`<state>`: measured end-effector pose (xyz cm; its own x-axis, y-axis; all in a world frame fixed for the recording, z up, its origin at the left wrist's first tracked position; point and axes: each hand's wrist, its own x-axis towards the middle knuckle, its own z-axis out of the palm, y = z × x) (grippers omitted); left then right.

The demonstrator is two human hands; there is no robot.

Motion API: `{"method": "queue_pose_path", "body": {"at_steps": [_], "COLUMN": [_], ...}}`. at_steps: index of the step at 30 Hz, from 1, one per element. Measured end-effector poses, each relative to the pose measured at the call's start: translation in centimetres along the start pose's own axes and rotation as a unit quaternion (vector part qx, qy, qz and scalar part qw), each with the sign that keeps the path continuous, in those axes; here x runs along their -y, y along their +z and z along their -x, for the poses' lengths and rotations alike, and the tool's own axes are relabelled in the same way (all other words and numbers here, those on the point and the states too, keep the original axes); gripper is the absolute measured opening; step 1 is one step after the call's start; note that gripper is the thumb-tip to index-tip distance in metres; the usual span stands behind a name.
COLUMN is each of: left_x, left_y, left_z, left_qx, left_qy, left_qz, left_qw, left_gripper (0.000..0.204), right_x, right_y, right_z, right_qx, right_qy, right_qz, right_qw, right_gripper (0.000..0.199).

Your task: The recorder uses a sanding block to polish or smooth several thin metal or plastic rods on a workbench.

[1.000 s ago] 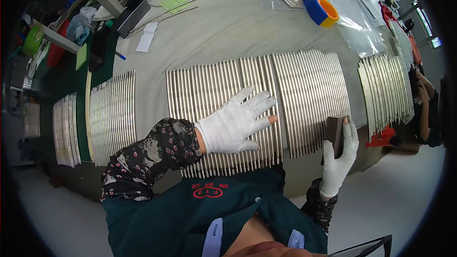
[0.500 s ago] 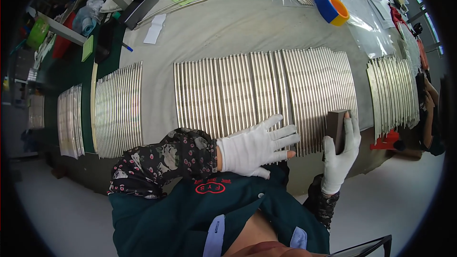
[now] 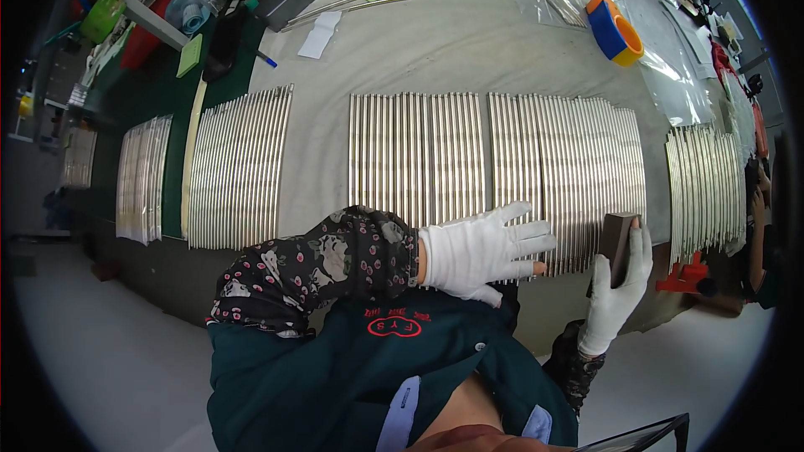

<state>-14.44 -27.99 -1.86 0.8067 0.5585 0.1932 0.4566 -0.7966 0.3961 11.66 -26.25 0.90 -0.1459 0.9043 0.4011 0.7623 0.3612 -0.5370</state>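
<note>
Metal rods [image 3: 414, 151] lie side by side in a wide row on the grey work surface, with a narrow gap near the middle of the row. My left hand [image 3: 486, 253], in a white glove with a bare fingertip showing, rests flat with spread fingers across the near part of the rods. At the right front end of the row my right hand [image 3: 618, 289], also gloved, grips a dark rectangular block [image 3: 617, 244] between thumb and fingers. The block stands at the near ends of the rods. Whether it touches them is hard to make out.
More rod bundles lie at left [image 3: 239, 167], far left [image 3: 142, 180] and right [image 3: 705, 188]. A blue, orange and yellow tape dispenser [image 3: 615, 29], bagged rods, a white paper slip [image 3: 320, 35] and a blue pen [image 3: 266, 59] lie farther back. Another person's arm shows at far right.
The view has shifted, so the scene sits farther right. Gaps between the rods have changed, with a clearer one now mid-row. My right hand still holds the block; my left remains flat.
</note>
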Motion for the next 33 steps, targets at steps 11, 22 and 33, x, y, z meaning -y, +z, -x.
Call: {"method": "queue_pose_path", "body": {"at_steps": [11, 22, 33], "left_x": [-3.0, 5.4, 10.1], "left_y": [-0.6, -5.8, -1.4], "left_z": [0.8, 12.3, 12.3], "left_qx": [0.003, -0.096, -0.073], "left_qy": [0.019, -0.416, -0.377], "left_qz": [-0.009, -0.138, -0.273], "left_qw": [1.0, 0.894, 0.882], "left_gripper": [0.073, 0.067, 0.069], "right_x": [0.9, -2.2, 2.8], "right_y": [-1.3, 10.3, 16.5], "right_z": [-0.3, -17.3, -17.0], "right_qx": [0.006, 0.011, -0.056], "right_qy": [-0.038, -0.193, -0.392], "right_qz": [0.032, 0.203, 0.165], "right_qw": [0.999, 0.96, 0.903], "right_gripper": [0.068, 0.059, 0.077]}}
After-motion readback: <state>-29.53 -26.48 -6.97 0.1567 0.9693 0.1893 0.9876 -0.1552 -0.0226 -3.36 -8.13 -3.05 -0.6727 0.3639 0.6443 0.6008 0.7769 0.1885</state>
